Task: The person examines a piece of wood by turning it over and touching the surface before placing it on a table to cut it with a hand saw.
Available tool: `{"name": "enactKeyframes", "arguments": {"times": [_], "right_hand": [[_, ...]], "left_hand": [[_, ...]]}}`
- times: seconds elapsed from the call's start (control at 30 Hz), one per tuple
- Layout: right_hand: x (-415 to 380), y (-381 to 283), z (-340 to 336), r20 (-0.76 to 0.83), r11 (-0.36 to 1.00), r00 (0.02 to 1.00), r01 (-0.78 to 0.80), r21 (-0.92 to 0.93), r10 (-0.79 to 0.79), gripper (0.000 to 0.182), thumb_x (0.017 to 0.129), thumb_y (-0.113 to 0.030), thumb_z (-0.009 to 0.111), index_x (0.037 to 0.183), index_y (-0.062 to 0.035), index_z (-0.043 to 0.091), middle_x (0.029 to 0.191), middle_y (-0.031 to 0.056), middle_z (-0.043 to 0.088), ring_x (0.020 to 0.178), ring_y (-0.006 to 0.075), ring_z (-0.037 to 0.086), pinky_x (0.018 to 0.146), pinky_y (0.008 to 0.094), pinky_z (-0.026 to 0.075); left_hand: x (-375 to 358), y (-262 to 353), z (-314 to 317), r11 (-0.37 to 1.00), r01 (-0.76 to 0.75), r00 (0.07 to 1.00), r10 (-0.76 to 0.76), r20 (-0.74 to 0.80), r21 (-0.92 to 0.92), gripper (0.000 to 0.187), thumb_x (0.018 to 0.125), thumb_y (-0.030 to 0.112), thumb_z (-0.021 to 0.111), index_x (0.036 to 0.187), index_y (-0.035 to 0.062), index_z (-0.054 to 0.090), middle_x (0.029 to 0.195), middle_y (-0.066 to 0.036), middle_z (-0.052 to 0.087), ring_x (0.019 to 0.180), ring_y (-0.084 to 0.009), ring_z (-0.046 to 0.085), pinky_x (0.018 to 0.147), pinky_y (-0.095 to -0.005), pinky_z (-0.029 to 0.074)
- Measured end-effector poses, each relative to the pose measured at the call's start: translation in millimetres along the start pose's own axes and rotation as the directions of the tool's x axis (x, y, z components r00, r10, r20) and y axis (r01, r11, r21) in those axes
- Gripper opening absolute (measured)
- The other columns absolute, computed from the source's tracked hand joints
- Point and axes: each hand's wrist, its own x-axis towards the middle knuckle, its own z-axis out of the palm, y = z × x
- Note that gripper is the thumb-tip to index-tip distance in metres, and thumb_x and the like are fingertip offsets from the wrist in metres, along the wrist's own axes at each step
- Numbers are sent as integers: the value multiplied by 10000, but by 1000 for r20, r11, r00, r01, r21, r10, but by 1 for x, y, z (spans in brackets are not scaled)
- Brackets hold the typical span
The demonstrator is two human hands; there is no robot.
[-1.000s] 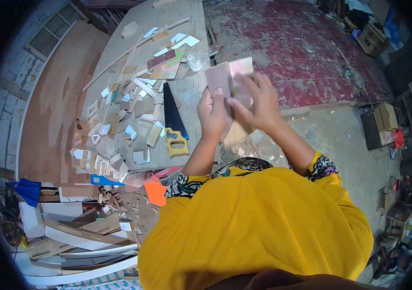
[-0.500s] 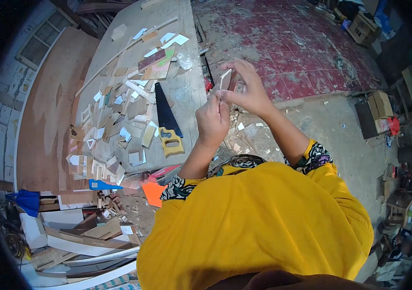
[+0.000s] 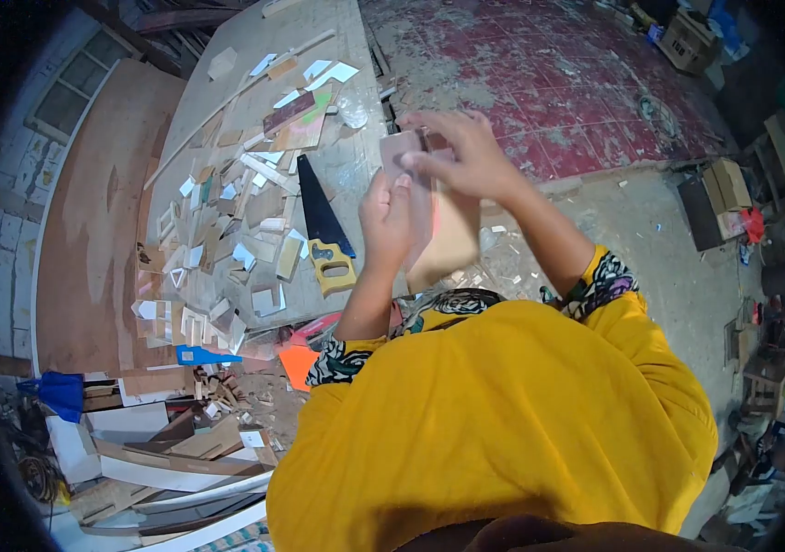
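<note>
A small flat wooden piece [image 3: 402, 155] is between my two hands, above the right edge of the workbench. My left hand [image 3: 387, 216] grips its lower part, thumb up. My right hand [image 3: 461, 155] is closed on the same piece from the right, fingers curved over its top. Below them is a tan, box-like surface [image 3: 452, 235], partly hidden by my hands. A handsaw [image 3: 331, 267] with a yellow handle and black blade lies on the bench, left of my left hand.
Wood offcuts and white scraps [image 3: 264, 175] cover much of the workbench [image 3: 323, 37]. A blue object [image 3: 207, 355] sits at its near edge. Boards [image 3: 167, 460] are piled at the lower left. Cardboard boxes [image 3: 726, 184] stand at the right.
The wooden piece has turned, now showing its broad face, and both hands have shifted slightly left. The tan surface now shows below the hands.
</note>
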Motion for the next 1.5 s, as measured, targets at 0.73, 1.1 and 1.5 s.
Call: {"name": "enactKeyframes", "arguments": {"times": [0.73, 1.1, 1.5], "right_hand": [[33, 36, -8, 440, 979, 897, 54, -194, 38, 297, 740, -178, 589, 1024, -201, 676, 798, 154, 647, 718, 320, 621, 682, 392, 488], [9, 60, 6, -88, 965, 990, 83, -247, -108, 446, 755, -287, 636, 1176, -155, 573, 1208, 168, 521, 1112, 313, 495, 922, 370, 401], [-76, 22, 71, 424, 469, 826, -561, 682, 371, 363, 784, -215, 699, 1067, -21, 578, 967, 54, 606, 824, 159, 585, 720, 289, 481]], "left_hand": [[19, -15, -23, 698, 517, 856, -416, 307, -496, 317, 892, 199, 532, 1133, -4, 510, 1000, -102, 606, 885, -191, 608, 777, -306, 491], [36, -35, -25, 775, 314, 893, -437, -106, -548, 266, 912, 180, 491, 1107, 1, 512, 964, -84, 595, 852, -195, 597, 767, -324, 481], [69, -26, -20, 740, -52, 877, -288, -386, -670, 375, 956, 226, 403, 1253, -3, 391, 1203, -134, 494, 1130, -277, 472, 972, -425, 371]]}}
